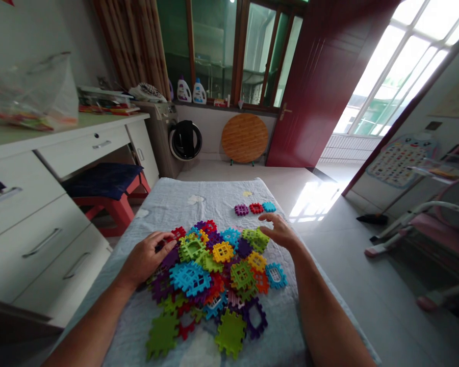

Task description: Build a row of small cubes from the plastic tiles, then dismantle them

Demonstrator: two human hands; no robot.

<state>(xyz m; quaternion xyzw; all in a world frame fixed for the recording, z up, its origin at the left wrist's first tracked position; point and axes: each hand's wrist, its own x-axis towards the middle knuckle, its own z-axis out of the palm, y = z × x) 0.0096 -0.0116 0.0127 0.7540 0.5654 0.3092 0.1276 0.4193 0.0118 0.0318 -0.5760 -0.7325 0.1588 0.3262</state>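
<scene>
A heap of colourful plastic interlocking building tiles (202, 275) with notched edges lies on a cloth-covered table. My left hand (147, 257) rests at the heap's left side, fingers bent and spread beside red and purple tiles, holding nothing that I can see. At the heap's upper right, my right hand (280, 230) is open, its thumb by a green tile (256, 238) and its index finger stretched out above. Beyond that hand sit a purple tile (241, 210), a red tile (256, 208) and a light blue tile (269, 207) in a row.
A pale patterned cloth (199, 196) covers the table. On the left stand a white desk (87, 145) and a red stool (124, 209) with a dark cushion. Behind are a washing machine (162, 135), a round wooden board (245, 137) and a red door (317, 81). A pink chair (436, 219) stands right.
</scene>
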